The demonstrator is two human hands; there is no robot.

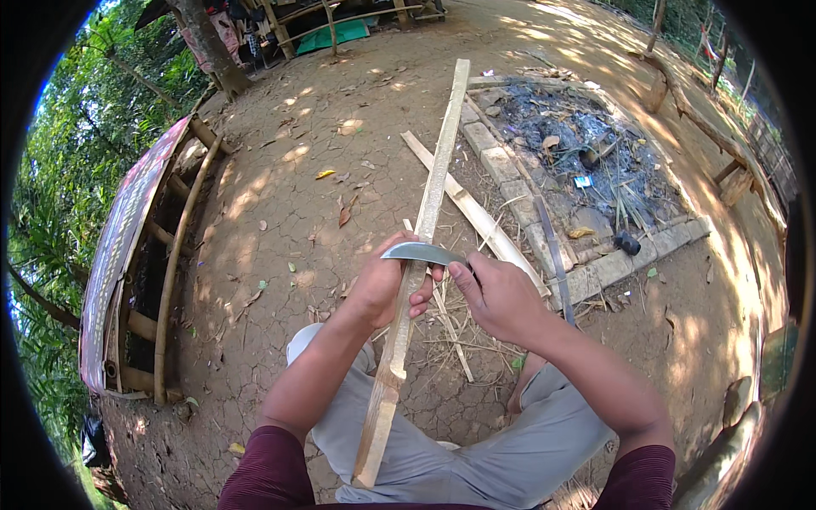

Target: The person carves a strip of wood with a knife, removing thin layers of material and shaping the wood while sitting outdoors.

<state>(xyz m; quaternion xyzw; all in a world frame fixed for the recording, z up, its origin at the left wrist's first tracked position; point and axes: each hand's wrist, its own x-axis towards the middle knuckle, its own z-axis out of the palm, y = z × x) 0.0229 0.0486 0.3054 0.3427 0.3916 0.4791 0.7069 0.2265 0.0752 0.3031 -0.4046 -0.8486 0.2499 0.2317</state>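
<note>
A long, pale split-bamboo strip (439,161) runs lengthwise in front of me, its near end over my lap and its far end pointing away. My left hand (378,285) is closed around its middle from the left, fingertips showing on the right side. In my right hand (503,299) is a knife with a curved grey blade (421,252). The blade lies crosswise over the strip, its tip pointing left above my left hand. My right fist hides most of the handle. Thin shavings (450,327) are scattered on the ground below.
Another split bamboo piece (480,219) lies beyond my right hand. A brick-edged fire pit (510,170) with ash (595,144) is at the right, a long dark flat blade (554,246) against its edge. A bamboo bench with a patterned cover (136,229) stands left, a tree trunk (208,47) behind.
</note>
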